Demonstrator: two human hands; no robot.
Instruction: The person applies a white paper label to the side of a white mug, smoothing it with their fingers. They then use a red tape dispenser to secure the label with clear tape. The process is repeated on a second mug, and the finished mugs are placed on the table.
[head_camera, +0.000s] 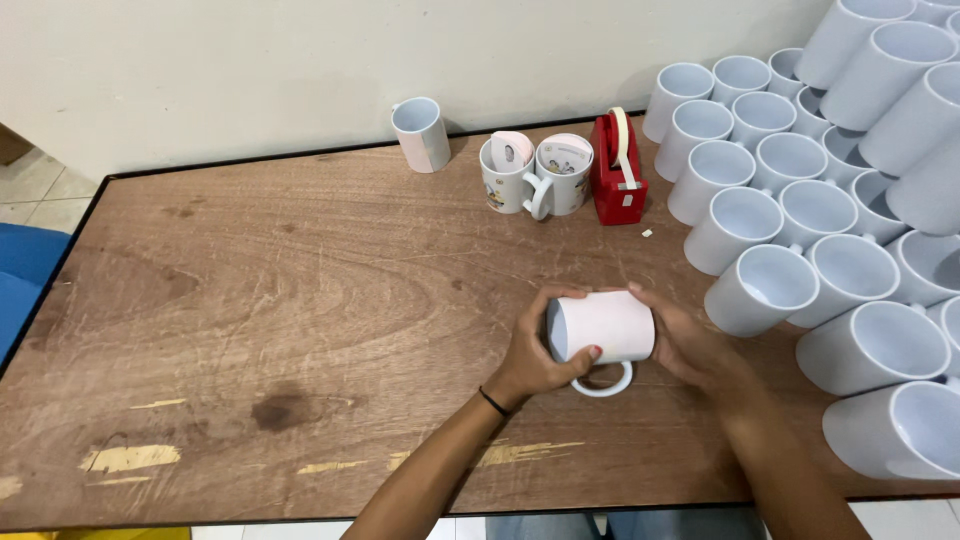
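A white mug (603, 330) lies on its side on the wooden table (300, 290), its handle pointing toward me and a white sheet of paper wrapped around its body. My left hand (540, 350) grips the mug's left end, thumb on the paper. My right hand (690, 345) presses against the mug's right end. Both hands hold it just above the tabletop.
Many plain white mugs (800, 200) crowd the right side, some stacked at the far right. A red tape dispenser (617, 170) stands near the wall beside two wrapped mugs (535, 175) holding paper. Another wrapped mug (420, 133) stands further left. A blue object (20, 275) sits off the left edge.
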